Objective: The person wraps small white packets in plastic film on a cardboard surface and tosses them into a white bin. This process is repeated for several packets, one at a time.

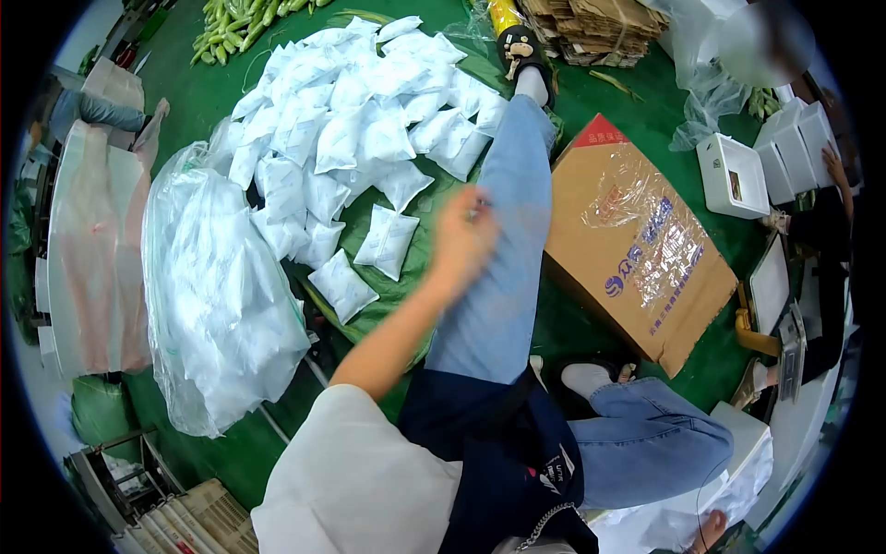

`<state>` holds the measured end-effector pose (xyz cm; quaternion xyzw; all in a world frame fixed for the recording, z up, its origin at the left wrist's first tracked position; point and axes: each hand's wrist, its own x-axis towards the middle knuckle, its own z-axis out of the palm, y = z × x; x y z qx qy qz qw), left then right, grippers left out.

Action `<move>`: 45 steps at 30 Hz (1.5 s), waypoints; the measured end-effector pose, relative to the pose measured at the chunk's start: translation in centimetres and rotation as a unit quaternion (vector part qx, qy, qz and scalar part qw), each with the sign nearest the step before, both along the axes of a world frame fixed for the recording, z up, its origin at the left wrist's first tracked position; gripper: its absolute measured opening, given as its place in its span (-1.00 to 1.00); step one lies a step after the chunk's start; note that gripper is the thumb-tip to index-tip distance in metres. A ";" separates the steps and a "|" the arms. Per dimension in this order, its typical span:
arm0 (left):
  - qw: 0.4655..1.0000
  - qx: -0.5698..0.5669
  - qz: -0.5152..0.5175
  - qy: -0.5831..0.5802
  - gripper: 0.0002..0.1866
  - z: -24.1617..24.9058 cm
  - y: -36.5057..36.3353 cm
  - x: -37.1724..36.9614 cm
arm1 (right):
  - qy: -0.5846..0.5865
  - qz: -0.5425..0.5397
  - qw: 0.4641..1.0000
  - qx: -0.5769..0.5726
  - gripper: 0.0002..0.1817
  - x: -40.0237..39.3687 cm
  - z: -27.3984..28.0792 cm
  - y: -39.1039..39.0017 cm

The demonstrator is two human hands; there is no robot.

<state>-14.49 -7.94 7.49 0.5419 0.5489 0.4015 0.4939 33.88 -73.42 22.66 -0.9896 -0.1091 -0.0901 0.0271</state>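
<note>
My left hand is smeared by motion, over the edge of my outstretched jeans leg. A small dark spot shows at its fingers; I cannot tell whether the hand holds anything. Just left of it, a white pillow-shaped ice pack lies on green sheeting. Another ice pack is nearer to me, and a large heap of ice packs spreads beyond. At the bottom right edge, my right hand is partly cut off, beside crumpled white plastic. Its fingers are mostly hidden.
A taped cardboard box stands right of my leg. A clear plastic bag full of white packs sits left. White foam boxes and another person's hand are at right. Flattened cardboard and green corn lie farther off.
</note>
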 end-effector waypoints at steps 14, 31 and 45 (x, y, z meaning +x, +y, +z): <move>0.935 -0.337 0.096 -0.052 -0.04 -20.2 1.2 -17.3 | 0.262 0.371 0.863 0.221 -0.73 -17.9 0.0 42.8; 0.933 0.127 -0.279 0.190 -0.45 -2.4 4.5 17.1 | 0.338 0.320 0.816 0.343 0.24 -14.6 -14.0 56.9; 0.877 -0.143 -0.459 -0.018 -0.62 -6.3 9.6 22.3 | 0.175 0.563 0.807 0.043 0.25 -10.5 -20.1 57.9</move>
